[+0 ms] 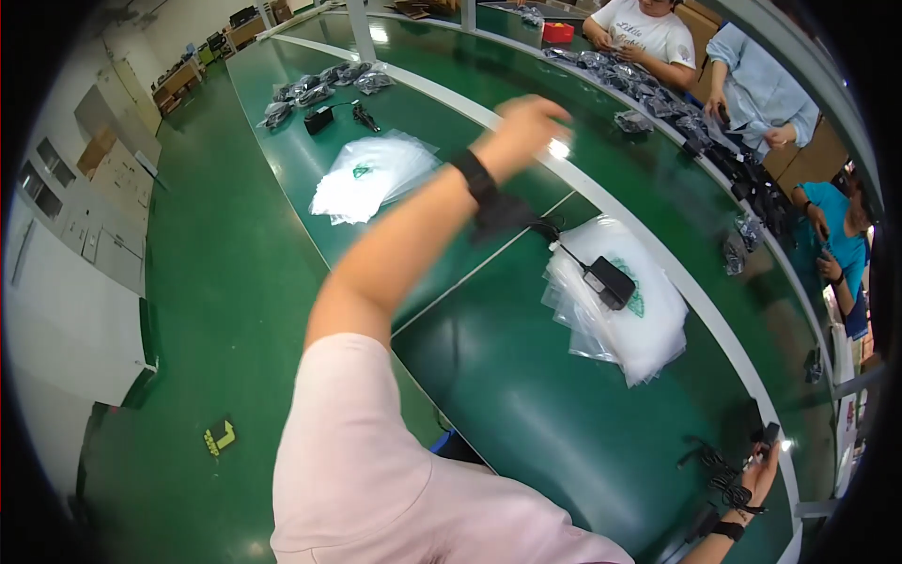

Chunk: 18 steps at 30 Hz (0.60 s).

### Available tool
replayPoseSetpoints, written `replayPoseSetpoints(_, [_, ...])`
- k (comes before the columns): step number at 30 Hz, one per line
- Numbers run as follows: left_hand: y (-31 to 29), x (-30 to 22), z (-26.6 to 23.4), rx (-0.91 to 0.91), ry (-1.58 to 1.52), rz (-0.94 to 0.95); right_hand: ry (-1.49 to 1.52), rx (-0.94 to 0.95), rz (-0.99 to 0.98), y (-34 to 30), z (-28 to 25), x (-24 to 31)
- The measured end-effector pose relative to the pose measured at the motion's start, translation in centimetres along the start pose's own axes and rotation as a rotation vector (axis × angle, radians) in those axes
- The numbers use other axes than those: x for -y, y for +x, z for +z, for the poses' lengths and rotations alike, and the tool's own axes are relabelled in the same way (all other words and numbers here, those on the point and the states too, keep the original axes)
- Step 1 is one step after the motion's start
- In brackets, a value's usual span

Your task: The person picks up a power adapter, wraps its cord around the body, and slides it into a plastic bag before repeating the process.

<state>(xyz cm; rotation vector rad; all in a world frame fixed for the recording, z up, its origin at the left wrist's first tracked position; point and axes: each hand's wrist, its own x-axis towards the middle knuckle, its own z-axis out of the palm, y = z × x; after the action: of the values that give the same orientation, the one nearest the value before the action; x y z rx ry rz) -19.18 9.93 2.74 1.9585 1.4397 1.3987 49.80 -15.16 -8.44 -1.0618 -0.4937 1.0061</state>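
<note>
Partly blurred left hand (529,132), dark cables (725,481) indistinct

- Directions are from the view's middle.
- 3 o'clock: an adapter (611,283) on a bag stack (648,343), on the tabletop (479,376).
- 11 o'clock: another bag stack (366,183); beyond it, a second adapter (319,119), then bagged pieces (305,92).
- 4 o'clock: a cable bundle (723,477) in the right hand (759,475).
- 1 to 2 o'clock: a bagged row (620,72) before co-workers (648,36).
- 9 o'clock: cabinets (99,221).
</note>
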Motion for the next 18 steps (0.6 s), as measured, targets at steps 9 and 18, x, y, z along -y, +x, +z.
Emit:
replayPoseSetpoints(9, [3.5,36.1,-14.1,-0.153,0.859,-0.762,-0.425,-0.201,0.094,-0.1,-5.7,2.1])
replayPoseSetpoints(18, [4.9,41.5,-15.2,0.243,1.379,-0.508,-1.271,-0.414,0.064,-4.5,-2.1,9.6])
